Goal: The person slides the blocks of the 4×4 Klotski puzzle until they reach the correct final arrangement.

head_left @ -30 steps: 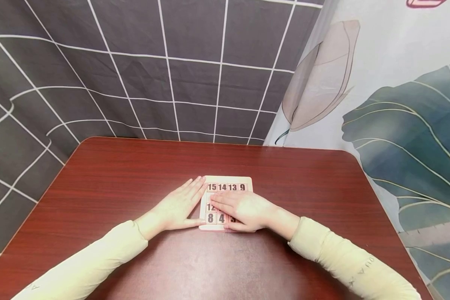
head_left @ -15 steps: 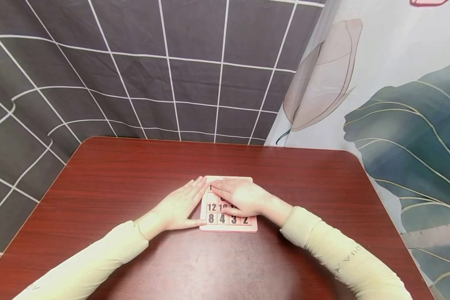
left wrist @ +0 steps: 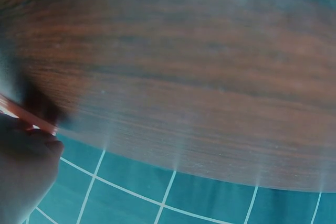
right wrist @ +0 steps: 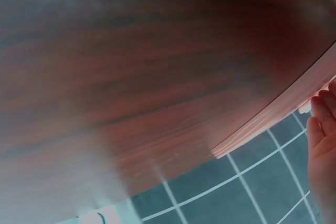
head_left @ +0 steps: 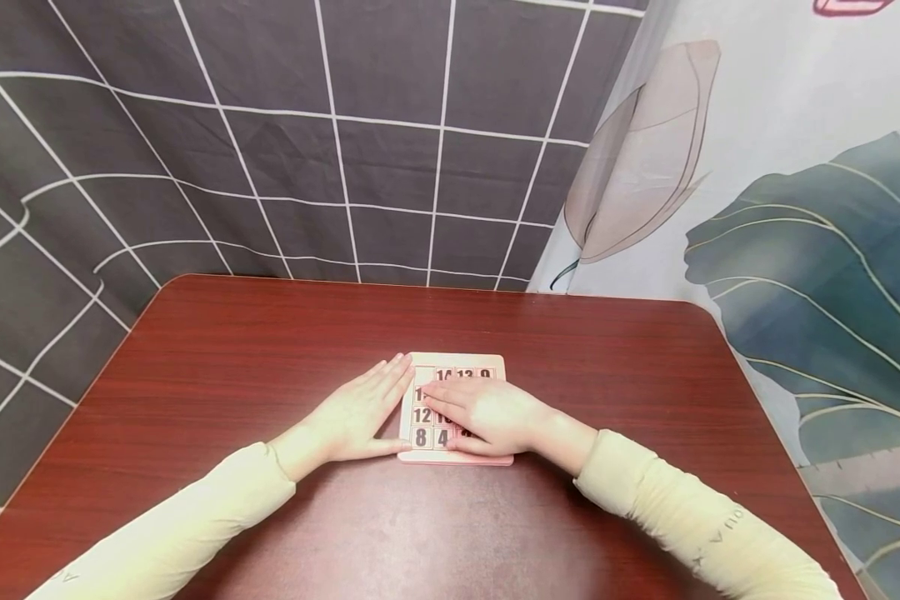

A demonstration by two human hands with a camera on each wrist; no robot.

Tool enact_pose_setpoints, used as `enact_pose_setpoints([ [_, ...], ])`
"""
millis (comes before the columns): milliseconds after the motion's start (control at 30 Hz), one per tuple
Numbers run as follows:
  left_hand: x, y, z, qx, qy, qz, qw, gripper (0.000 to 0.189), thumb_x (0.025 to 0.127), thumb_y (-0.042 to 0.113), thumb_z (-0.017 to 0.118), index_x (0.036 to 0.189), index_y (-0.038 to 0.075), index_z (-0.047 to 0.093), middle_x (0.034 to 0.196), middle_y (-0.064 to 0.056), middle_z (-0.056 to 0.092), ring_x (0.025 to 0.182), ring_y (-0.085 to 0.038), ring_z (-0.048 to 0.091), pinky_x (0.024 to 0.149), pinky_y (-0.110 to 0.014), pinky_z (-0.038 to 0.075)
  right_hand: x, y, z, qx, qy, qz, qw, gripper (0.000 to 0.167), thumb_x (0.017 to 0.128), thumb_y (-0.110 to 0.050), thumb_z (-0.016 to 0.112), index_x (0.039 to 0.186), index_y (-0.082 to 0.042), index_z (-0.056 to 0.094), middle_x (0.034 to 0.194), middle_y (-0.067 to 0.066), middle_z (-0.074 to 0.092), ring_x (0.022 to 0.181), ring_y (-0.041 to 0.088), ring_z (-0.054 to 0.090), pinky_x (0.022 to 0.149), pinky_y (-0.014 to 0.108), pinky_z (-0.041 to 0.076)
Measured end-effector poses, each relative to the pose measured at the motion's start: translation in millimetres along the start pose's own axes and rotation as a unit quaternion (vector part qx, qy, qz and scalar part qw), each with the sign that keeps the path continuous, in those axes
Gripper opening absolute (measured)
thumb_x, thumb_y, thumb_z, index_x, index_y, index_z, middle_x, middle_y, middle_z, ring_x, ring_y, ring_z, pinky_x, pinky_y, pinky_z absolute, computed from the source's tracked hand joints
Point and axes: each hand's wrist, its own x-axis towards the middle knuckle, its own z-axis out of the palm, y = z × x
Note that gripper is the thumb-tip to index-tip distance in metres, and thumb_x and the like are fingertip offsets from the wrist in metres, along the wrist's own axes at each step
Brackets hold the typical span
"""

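Observation:
A pink-and-white sliding number puzzle [head_left: 461, 360] lies flat on the table in the head view. My left hand [head_left: 354, 418] rests along its left edge, fingers straight and thumb at the near left corner. Over the middle and right of the puzzle lies my right hand [head_left: 492, 414], its extended fingertips touching the partly covered tile 15 [head_left: 419, 395] in the left column. The top-left slot [head_left: 423, 375] has no tile. Several tiles are hidden under the right hand. In the right wrist view the puzzle's side [right wrist: 278, 109] runs beside that hand.
The dark red wooden table [head_left: 270, 342] surrounds the puzzle. Behind it hangs a grey curtain [head_left: 270, 150] with white grid lines, and to the right a white curtain [head_left: 780, 83] with leaf prints.
My right hand went up to the top row, then came back toward me. Tile 15 slid from the top-left slot down one row. The left hand stayed in place.

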Motion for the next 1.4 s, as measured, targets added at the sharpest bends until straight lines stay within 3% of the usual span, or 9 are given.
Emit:
enact_pose_setpoints([
  [433,0.0,0.1,0.9,0.002,0.006,0.003,1.0000,0.103,0.092,0.063,0.070,0.158,-0.011,0.039,0.168,-0.030,0.036,0.158,-0.041,0.038,0.131,-0.048,0.035,-16.6,19.6,-0.9,0.005,-0.012,0.059,0.9982,0.060,0.105,-0.044,0.062,0.150,-0.005,0.059,0.158,0.009,0.058,0.147,0.024,0.056,0.125,0.041,0.044],
  [667,0.8,-1.0,2.7,0.001,0.005,0.003,1.0000,0.104,0.093,0.064,0.069,0.159,-0.010,0.038,0.169,-0.029,0.034,0.158,-0.040,0.037,0.131,-0.048,0.035,-8.6,20.7,2.9,0.003,0.001,0.061,0.9982,0.062,0.104,-0.046,0.062,0.150,-0.005,0.060,0.156,0.010,0.060,0.146,0.025,0.057,0.125,0.041,0.045],
  [867,1.2,-0.8,0.4,-0.004,0.003,0.003,1.0000,0.104,0.093,0.063,0.070,0.158,-0.011,0.038,0.169,-0.030,0.034,0.159,-0.041,0.036,0.131,-0.048,0.035,2.2,19.7,3.1,0.012,-0.013,0.063,0.9979,0.064,0.104,-0.047,0.062,0.153,-0.004,0.057,0.158,0.010,0.058,0.148,0.025,0.056,0.126,0.040,0.043],
  [1400,-0.2,-1.0,1.2,-0.013,0.006,-0.001,0.9999,0.102,0.094,0.061,0.070,0.159,-0.011,0.037,0.169,-0.029,0.034,0.159,-0.040,0.036,0.130,-0.048,0.036,6.9,20.1,1.2,0.052,-0.008,0.050,0.9973,0.066,0.103,-0.046,0.065,0.153,-0.004,0.056,0.159,0.011,0.057,0.149,0.024,0.055,0.126,0.039,0.043],
])
